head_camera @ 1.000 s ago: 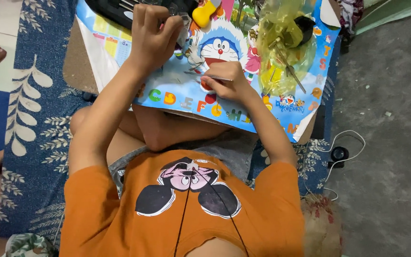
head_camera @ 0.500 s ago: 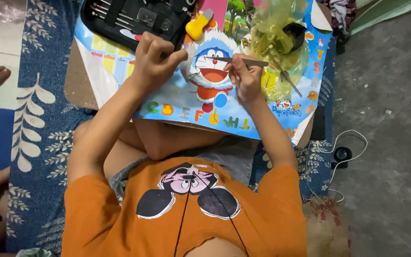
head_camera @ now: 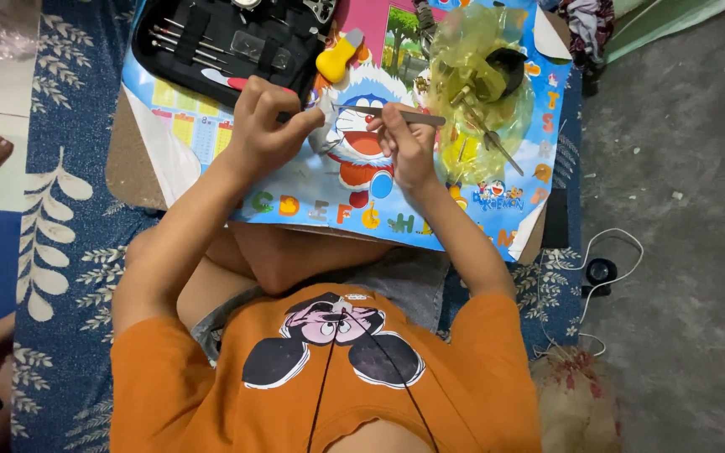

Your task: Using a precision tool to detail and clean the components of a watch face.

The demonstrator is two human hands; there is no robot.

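While the black tool case (head_camera: 220, 46) lies unzipped with most of its picks in their loops, the head view shows fine work under way rather than finished: a tool is out and in use, and loose parts sit spread on the yellow plastic sheet (head_camera: 480, 92) right of the cartoon mat (head_camera: 295, 201). The left hand (head_camera: 266, 126), near the mat's upper middle just below the case, pinches a small pale piece (head_camera: 322, 109), wrist bent downward. The right hand (head_camera: 404, 147), close beside it toward the sheet, grips slim tweezers (head_camera: 396, 113) whose tip points at that piece. A yellow-handled tool (head_camera: 339, 54) rests beside the case.
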